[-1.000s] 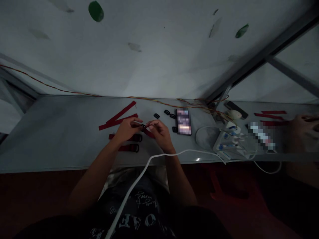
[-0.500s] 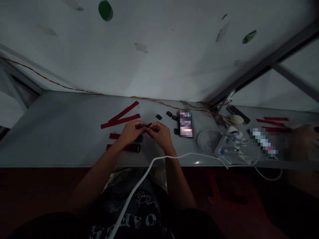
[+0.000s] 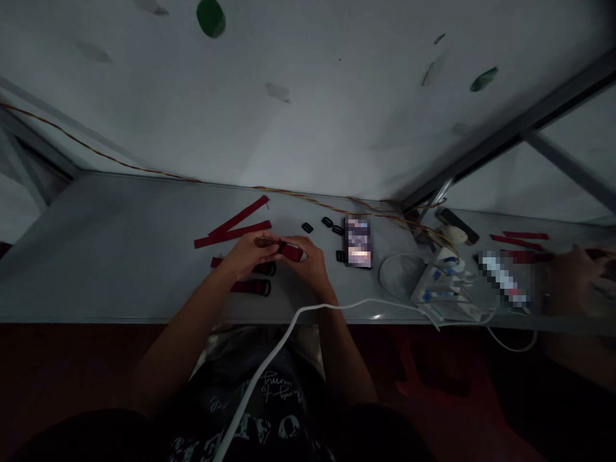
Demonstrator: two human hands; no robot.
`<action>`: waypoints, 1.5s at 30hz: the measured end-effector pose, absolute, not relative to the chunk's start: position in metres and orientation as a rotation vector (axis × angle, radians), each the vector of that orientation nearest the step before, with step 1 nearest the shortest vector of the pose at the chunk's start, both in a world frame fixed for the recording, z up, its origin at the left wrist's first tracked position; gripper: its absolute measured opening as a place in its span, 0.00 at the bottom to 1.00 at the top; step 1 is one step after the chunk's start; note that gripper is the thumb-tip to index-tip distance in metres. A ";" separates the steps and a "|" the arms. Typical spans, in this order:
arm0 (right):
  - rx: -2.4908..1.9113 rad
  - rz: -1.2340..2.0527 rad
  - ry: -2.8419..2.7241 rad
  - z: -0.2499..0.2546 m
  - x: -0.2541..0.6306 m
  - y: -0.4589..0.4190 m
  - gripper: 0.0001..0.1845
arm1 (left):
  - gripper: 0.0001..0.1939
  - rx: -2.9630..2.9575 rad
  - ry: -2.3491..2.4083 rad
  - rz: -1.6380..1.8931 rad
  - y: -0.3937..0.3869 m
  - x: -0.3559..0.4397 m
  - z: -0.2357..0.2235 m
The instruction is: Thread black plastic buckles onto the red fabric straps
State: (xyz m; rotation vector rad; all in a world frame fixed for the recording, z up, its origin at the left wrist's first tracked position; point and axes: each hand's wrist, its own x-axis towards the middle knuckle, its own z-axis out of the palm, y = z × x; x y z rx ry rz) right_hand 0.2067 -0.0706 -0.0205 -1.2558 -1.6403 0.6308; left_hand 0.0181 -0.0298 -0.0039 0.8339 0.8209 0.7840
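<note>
Between my two hands is a red webbing strap point(image 3: 291, 251), its flat face showing between the fingers. My left hand point(image 3: 253, 253) pinches its left end, where a dark bit shows that may be a buckle. My right hand point(image 3: 308, 260) is closed on the strap's right part. Beside my left hand lie two red straps point(image 3: 240, 233), one angled across the other. Under and in front of my left wrist are two more red straps with black buckles point(image 3: 266, 287) on their right ends. A loose black slide buckle point(image 3: 307, 227) lies just beyond my right hand.
More black buckles point(image 3: 327, 222) lie by a phone point(image 3: 359, 241) with a blurred screen. A white power strip point(image 3: 440, 282) and a white cable point(image 3: 346, 305) are at the right. Farther right, another person's hand point(image 3: 572, 282) is near red straps point(image 3: 522, 239) and a second phone point(image 3: 503, 277).
More of the red strap now shows between my hands, its flat side turned up. My right hand has rotated a little around it. The other person's hand has moved left.
</note>
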 end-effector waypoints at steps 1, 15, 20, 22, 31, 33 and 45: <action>-1.251 0.629 -1.635 -0.024 0.205 -0.070 0.20 | 0.22 0.815 0.826 0.783 -0.029 0.016 -0.004; -1.190 0.654 -1.775 -0.019 0.162 -0.053 0.19 | 0.23 0.888 0.962 0.917 -0.028 -0.020 0.007; -1.164 0.597 -1.749 -0.016 0.171 -0.051 0.15 | 0.24 0.886 1.019 0.959 -0.025 -0.030 0.003; -1.187 0.587 -1.741 -0.013 0.183 -0.048 0.14 | 0.25 0.903 1.087 1.005 -0.022 -0.040 0.001; -1.219 0.729 -2.056 -0.015 0.201 -0.022 0.20 | 0.10 1.651 1.550 0.958 -0.023 -0.065 -0.005; -1.212 0.739 -2.088 -0.022 0.196 -0.017 0.24 | 0.12 1.963 1.616 0.924 -0.028 -0.052 -0.002; -1.723 0.524 -1.642 -0.040 0.223 -0.048 0.14 | 0.22 2.282 1.287 0.498 -0.008 -0.001 -0.031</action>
